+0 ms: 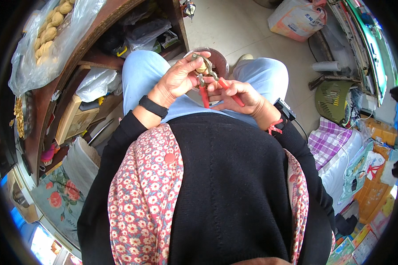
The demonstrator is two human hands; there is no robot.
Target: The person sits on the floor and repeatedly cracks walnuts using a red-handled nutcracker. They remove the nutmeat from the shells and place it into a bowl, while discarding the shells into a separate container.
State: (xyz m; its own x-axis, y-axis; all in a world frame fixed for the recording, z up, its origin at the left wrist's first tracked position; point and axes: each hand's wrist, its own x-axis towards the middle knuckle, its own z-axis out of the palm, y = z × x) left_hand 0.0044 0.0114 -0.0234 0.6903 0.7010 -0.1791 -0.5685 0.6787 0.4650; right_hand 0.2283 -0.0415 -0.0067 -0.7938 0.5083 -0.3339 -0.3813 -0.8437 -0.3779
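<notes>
A nutcracker with red handles is spread between my two hands, above the lap. Its curved metal jaws surround a tan walnut. My left hand holds the walnut at the jaws, with the thumb close to the pivot. The fingers of my right hand are around the handles, which stand apart. Directly below, between the knees, a round bucket contains brown pieces, probably shells; the hands cover part of it.
At upper left, a clear plastic bag of whole walnuts lies on a wooden table. Shelled pieces sit at its left end. A printed sack and a green plastic basket stand on the right. A bed lies beyond my right elbow.
</notes>
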